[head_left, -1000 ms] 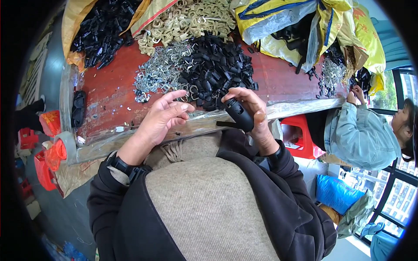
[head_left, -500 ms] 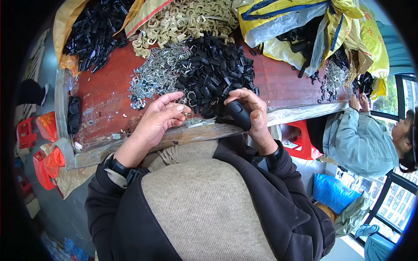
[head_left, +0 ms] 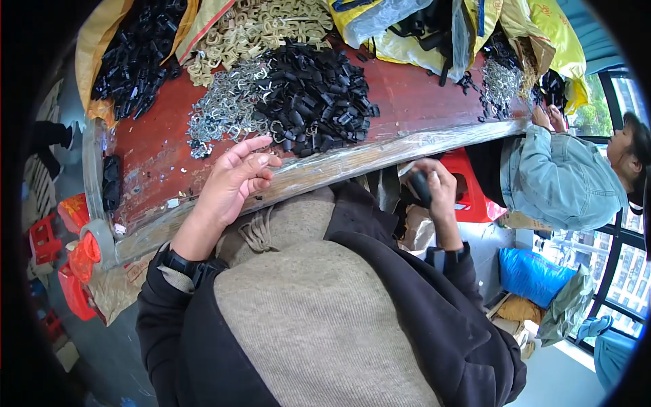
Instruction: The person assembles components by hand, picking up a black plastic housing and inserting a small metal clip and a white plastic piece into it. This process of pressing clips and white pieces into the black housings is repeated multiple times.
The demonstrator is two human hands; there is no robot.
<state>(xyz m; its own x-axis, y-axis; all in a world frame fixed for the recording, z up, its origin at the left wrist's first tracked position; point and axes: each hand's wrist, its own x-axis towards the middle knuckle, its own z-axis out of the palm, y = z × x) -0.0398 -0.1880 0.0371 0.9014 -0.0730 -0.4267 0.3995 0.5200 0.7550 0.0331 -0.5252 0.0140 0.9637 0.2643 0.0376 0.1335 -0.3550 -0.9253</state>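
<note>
Off the table's near edge, my right hand [head_left: 442, 193] is closed round a smooth black plastic piece [head_left: 420, 188], rounded and short, slightly blurred. It hangs over the gap between the table and my lap, beside a brown paper-like bag [head_left: 418, 229]. My left hand [head_left: 237, 178] is raised at the table edge, its fingers curled toward the thumb; anything pinched there is too small to name. Just beyond it on the red tabletop [head_left: 152, 152] lie a heap of black plastic clips [head_left: 315, 102] and a heap of silvery metal hooks [head_left: 224, 108].
Beige buckle-like parts [head_left: 264, 30] pile up at the back. An orange-lined sack of black parts [head_left: 139, 61] stands at the far left, yellow bags [head_left: 400, 51] at the far right. A co-worker in a pale denim jacket [head_left: 566, 180] sits right, near a red stool [head_left: 468, 190].
My right hand has moved right and off the table edge with the black piece. My left hand keeps its curled pose. The view has shifted, so the table sits higher.
</note>
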